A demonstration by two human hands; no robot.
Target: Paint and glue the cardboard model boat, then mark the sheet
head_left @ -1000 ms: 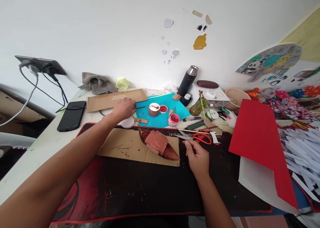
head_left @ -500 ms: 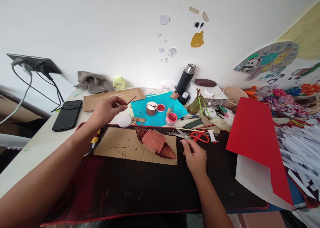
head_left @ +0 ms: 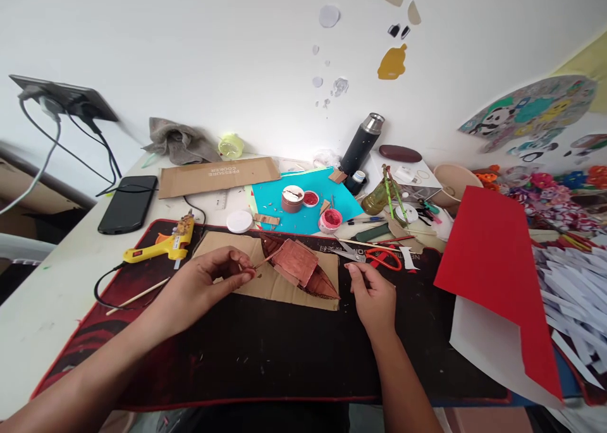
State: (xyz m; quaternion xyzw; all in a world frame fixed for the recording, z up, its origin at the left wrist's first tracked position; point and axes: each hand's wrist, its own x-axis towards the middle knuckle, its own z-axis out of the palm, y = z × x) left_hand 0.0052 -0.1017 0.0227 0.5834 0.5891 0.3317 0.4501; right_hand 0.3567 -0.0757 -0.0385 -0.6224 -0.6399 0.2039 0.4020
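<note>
Between its thumb and fingertips, my left hand [head_left: 213,284] pinches a thin brown stick [head_left: 267,258], whose far end reaches over the boat's left side. The reddish-brown model boat [head_left: 296,263], with a roof-like cover, lies on a flat piece of cardboard [head_left: 270,292]. To the right of the boat, my right hand [head_left: 374,294] is closed, thumb against the fingers; what it holds, if anything, is too small to make out. Orange-handled scissors [head_left: 386,259] lie just beyond my right hand.
A yellow glue gun [head_left: 165,243] lies left on the black mat [head_left: 303,363]. Open paint jars [head_left: 331,220] stand behind the boat, near a blue sheet [head_left: 303,221]. A black flask [head_left: 363,145] leans at the wall. Red paper [head_left: 493,256] stands at the right.
My left hand has come down and toward me with the stick, now beside the boat, and the glue gun is uncovered. My right hand has hardly moved. The view has shifted slightly.
</note>
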